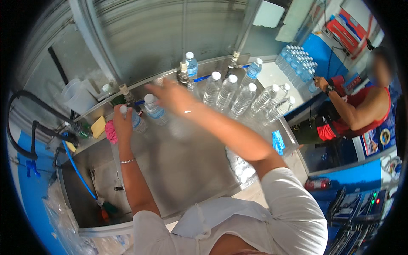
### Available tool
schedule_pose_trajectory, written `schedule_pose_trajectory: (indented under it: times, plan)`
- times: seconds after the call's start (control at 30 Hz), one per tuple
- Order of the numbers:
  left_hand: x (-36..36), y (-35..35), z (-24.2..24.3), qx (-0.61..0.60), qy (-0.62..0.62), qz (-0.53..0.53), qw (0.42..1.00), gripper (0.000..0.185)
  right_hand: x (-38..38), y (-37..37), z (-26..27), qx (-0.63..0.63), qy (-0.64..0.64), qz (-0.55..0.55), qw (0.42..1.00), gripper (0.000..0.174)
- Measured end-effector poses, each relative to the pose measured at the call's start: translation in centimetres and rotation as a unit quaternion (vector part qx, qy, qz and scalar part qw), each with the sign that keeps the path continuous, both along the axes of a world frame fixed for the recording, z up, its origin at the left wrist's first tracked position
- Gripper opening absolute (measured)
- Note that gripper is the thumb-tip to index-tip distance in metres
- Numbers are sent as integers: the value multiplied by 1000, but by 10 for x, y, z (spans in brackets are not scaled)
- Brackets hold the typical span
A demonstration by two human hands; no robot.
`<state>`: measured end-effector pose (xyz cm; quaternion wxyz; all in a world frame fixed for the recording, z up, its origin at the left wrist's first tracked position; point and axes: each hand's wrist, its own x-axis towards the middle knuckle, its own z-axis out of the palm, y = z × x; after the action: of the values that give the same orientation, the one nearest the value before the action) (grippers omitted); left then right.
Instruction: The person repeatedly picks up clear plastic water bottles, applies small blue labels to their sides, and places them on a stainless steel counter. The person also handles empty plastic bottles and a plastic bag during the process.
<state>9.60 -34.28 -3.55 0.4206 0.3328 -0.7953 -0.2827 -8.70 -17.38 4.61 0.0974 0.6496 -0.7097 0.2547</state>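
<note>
My left hand point(122, 122) is closed around the neck of a labelled plastic water bottle point(138, 123), which stands at the left of the steel counter point(185, 172). Blurred, with its fingers spread, my right hand point(173, 97) hovers above the counter. Just left of it stands another labelled, white-capped bottle point(155, 114). Several unlabelled capped bottles point(243, 100) are grouped to the right, and labelled ones stand by the taps point(183, 71) and at the back right point(254, 71). Loose blue labels point(278, 142) lie near the counter's right edge.
At the left is a steel sink point(102, 172) with a blue hose point(76, 169). A yellow sponge point(98, 127), pink cloth point(111, 132) and plastic jug point(78, 95) sit along the ledge. Packed bottles point(296, 65) stand at right, near a seated person point(366, 105) in red.
</note>
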Motion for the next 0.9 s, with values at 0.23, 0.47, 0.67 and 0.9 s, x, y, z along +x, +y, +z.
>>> schedule_pose_trajectory:
  times: [0.23,0.47,0.67,0.9]
  plan:
    - [36,19,4,-78,-101,32,991,33,31,-22,-25,85,-55,14,995,30]
    - [35,81,52,-18,-55,-119,991,35,-34,95,39,-65,-175,-84,979,22]
    - [-35,158,159,74,95,-345,931,37,-132,224,177,-254,76,-198,944,17]
    - [-230,246,205,-41,164,-414,895,28,-279,300,160,-261,168,-257,915,26]
